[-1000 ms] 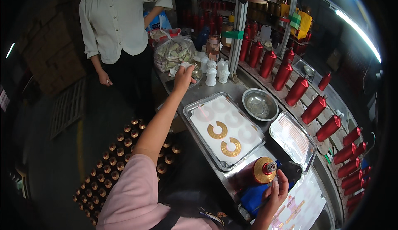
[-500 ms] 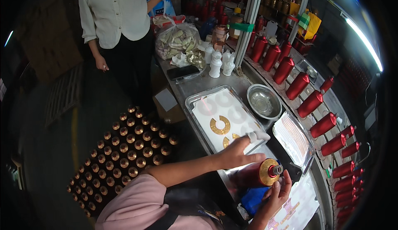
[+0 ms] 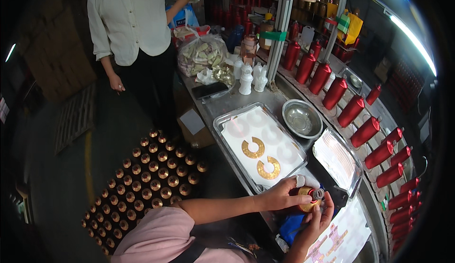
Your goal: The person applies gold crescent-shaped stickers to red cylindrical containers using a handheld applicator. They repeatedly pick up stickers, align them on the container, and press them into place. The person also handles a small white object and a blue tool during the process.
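A red bottle with a gold collar (image 3: 304, 206) and a bare threaded neck stands tilted between my hands at the near edge of the bench. My left hand (image 3: 280, 195) grips it from the left, thumb across the gold collar; a white covering wraps one fingertip. From the right, my right hand (image 3: 321, 216) holds it with fingers beside the neck. The lower part of the bottle is hidden. Just beyond my left hand, a metal tray (image 3: 219, 126) holds a white sheet with two gold C-shaped labels (image 3: 268, 168) and pale C-shaped marks.
Right of the tray are a metal bowl (image 3: 302, 119) and a tray of stacked sheets (image 3: 334, 158). Red bottles (image 3: 351, 111) line the right side. White bottles (image 3: 245, 82) and a filled plastic bag (image 3: 203, 54) stand farther back. Gold-collared bottles (image 3: 154, 184) crowd the lower left. A person (image 3: 130, 26) stands beyond.
My left hand has come down from over the tray's near end onto the bottle's collar. The second gold label, partly covered before, now shows whole. My right hand stays at the neck.
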### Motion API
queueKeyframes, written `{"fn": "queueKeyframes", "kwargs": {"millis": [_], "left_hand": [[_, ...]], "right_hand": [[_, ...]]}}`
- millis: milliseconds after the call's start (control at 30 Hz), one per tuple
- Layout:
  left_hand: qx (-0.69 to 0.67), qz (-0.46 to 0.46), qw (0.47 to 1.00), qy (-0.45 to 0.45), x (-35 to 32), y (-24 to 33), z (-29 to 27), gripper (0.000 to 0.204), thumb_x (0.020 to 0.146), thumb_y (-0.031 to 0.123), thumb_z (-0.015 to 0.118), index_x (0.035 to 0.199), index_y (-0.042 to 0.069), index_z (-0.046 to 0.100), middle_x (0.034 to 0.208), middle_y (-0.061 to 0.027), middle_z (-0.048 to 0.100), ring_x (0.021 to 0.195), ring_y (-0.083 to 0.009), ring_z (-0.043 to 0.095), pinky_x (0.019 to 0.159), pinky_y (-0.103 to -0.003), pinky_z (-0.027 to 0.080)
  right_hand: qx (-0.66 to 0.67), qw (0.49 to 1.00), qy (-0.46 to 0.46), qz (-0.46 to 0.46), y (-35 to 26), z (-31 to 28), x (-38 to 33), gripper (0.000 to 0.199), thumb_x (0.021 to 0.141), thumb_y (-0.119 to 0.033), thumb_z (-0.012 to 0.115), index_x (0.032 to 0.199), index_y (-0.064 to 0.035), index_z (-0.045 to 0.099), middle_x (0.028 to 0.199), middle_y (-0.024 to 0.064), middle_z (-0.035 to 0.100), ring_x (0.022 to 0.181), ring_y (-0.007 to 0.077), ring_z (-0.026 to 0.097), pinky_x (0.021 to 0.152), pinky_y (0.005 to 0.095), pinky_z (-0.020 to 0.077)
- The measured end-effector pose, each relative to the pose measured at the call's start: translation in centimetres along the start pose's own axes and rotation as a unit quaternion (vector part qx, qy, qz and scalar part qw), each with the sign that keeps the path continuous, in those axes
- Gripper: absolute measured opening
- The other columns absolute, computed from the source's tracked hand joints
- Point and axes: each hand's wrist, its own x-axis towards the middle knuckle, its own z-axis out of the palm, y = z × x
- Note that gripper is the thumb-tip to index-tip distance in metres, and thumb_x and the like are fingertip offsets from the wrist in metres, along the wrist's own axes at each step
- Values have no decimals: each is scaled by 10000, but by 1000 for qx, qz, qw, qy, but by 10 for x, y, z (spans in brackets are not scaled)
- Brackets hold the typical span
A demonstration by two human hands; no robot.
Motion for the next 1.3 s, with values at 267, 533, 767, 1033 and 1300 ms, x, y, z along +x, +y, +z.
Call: {"fn": "queueKeyframes", "kwargs": {"millis": [267,533,767,1033,1300], "left_hand": [[9,-19,1000,-12,8,-5,10,453,935,173,737,1329,22,574,1249,-63,614,1186,-157,585,1037,-319,457],[96,6,995,16,5,-11,18,452,905,276,760,1256,22,631,1205,-88,651,1146,-183,607,1007,-325,464],[84,30,996,25,6,-11,20,440,898,236,766,1284,68,640,1163,-51,687,1084,-144,629,981,-306,486],[70,-14,997,9,5,-7,20,457,894,250,772,1267,32,624,1197,-66,642,1134,-154,599,995,-308,468],[58,-50,997,15,5,-10,24,475,887,250,765,1282,36,614,1220,-74,630,1160,-166,590,1014,-315,459]], "right_hand": [[-53,997,-47,-34,-2,-9,8,411,964,-61,643,1351,31,539,1260,113,598,1117,147,588,948,261,490],[-20,998,-41,-33,6,-25,11,356,966,-60,615,1312,16,581,1049,28,634,658,3,447,546,145,323],[-66,994,-50,-74,2,-20,9,376,962,-90,648,1315,20,579,1127,60,619,974,98,573,806,202,465],[-78,995,-36,-54,3,-20,8,380,957,-85,645,1323,-1,583,1114,41,633,737,31,509,605,159,379],[-16,999,-43,-15,7,-28,11,376,967,-48,594,1341,-9,578,1102,29,638,598,-9,379,505,153,273]]}}
